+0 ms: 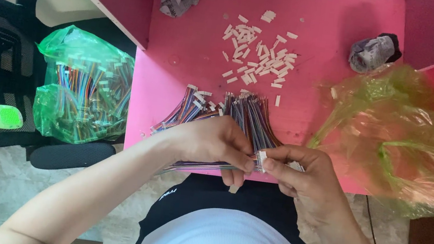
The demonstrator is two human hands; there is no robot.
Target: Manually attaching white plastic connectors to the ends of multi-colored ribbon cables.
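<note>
left hand [209, 140] grip pinched on a ribbon of multicoloured wires [197, 165] at the near desk [193, 46] edge | right hand [299, 175] grip clamped on a small white connector housing [261, 160] at the wire ends, fingertips of both hands meeting | wire harness bundles [246, 114] fanned just behind | loose white housings [259, 52] farther back | green bag of harnesses [84, 88] on chair at left

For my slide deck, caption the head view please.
Left hand and right hand join wire strip to white connector over pink table.
</note>
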